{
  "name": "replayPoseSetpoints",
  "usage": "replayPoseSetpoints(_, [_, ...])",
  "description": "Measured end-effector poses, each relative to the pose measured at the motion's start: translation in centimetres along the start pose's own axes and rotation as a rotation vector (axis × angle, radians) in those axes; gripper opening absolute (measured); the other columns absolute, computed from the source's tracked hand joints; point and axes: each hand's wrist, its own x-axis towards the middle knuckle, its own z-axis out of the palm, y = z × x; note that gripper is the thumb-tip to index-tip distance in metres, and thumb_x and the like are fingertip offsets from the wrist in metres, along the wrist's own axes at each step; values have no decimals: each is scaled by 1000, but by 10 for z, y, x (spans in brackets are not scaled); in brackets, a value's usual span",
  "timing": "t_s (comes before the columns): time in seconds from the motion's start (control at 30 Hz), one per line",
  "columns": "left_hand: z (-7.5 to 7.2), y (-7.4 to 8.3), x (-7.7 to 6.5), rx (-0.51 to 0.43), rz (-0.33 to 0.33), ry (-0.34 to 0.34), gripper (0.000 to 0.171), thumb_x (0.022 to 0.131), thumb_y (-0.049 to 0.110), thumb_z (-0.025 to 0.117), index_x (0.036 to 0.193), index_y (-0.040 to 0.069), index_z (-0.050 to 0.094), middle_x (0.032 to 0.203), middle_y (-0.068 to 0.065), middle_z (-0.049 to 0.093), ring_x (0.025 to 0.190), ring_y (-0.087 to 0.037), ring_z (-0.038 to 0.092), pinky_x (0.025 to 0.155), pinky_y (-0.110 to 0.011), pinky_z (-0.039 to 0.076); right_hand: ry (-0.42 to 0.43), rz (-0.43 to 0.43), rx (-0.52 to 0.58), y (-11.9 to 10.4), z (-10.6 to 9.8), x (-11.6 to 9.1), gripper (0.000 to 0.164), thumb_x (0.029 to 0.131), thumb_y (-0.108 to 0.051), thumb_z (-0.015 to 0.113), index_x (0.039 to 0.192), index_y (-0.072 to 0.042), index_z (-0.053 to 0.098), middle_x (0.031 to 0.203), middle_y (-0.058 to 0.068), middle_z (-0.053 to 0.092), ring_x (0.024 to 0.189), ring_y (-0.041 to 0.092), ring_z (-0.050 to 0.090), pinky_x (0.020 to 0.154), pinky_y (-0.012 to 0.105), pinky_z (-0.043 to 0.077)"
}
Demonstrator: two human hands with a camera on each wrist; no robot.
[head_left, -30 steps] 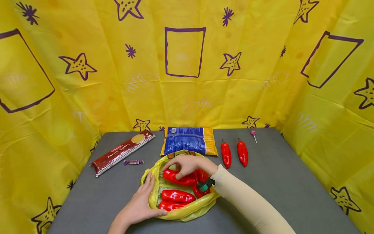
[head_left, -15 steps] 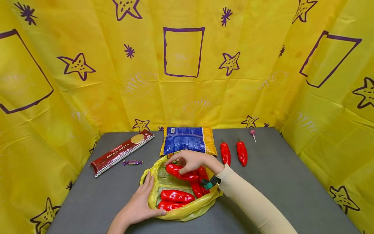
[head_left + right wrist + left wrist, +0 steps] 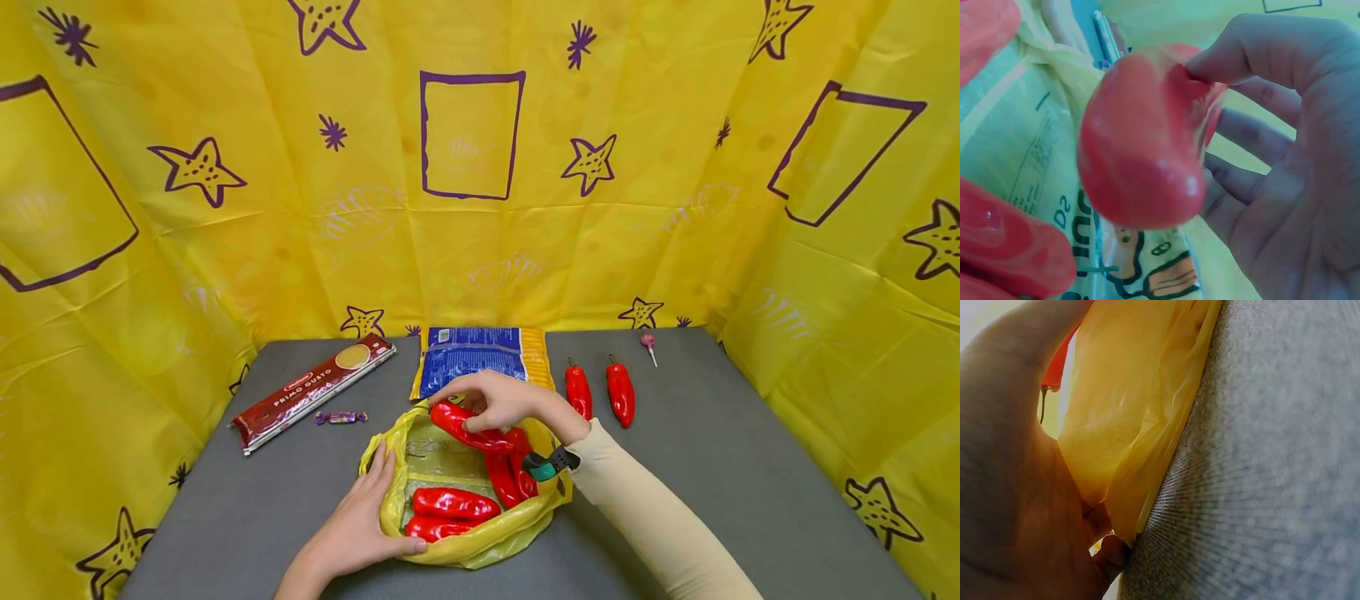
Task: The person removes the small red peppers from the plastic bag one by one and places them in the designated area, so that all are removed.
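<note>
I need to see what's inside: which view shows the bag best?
Head: the bag shows its open mouth and peppers inside. Left wrist shows mostly its outside, by the left hand; right wrist, a printed part behind the held pepper.

Long red peppers [image 3: 456, 503] looked smooth, glossy. Round yellow plastic bag [image 3: 512, 532] was thin, wrinkled. Flat grey cloth-like tabletop [image 3: 720, 450] looked matt, grainy. Rectangular blue-and-yellow film packet [image 3: 468, 354] was shiny, crinkled.

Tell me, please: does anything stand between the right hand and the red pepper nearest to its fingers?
Nothing visible stands between them. The right hand grips the red pepper directly, its thumb against the skin; the yellow bag does not intervene.
</note>
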Motion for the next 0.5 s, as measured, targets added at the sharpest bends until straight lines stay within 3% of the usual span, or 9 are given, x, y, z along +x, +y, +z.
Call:
replayPoseSetpoints(0.2, [-1, 0, 0, -1, -4, -4, 145, 68, 72, 90, 170, 4, 12, 179, -14, -7, 155, -56, 21, 115, -79, 29, 49, -68, -5, 2, -6, -8, 55, 91, -3, 66, 146, -9, 65, 141, 4, 67, 65, 8, 52, 63, 21, 50])
replayPoseSetpoints(0.4, [0, 0, 0, 2, 5, 2, 145, 69, 72, 89, 170, 3, 11, 179, -15, -7, 155, -56, 21, 116, -77, 29, 60, -55, 2, 5, -9, -17, 55, 91, -2, 67, 146, -6, 64, 147, 4, 65, 82, 16, 58, 65, 22, 46])
replayPoseSetpoints(0.5, [-1, 0, -1, 2, 9, 4, 145, 69, 73, 89, 170, 3, 11, 178, -15, -6, 155, -56, 21, 116, -77, 29, 55, -37, 16, 6, -10, -23, 55, 92, -2, 67, 146, -7, 63, 148, 4, 64, 69, 22, 52, 62, 27, 44])
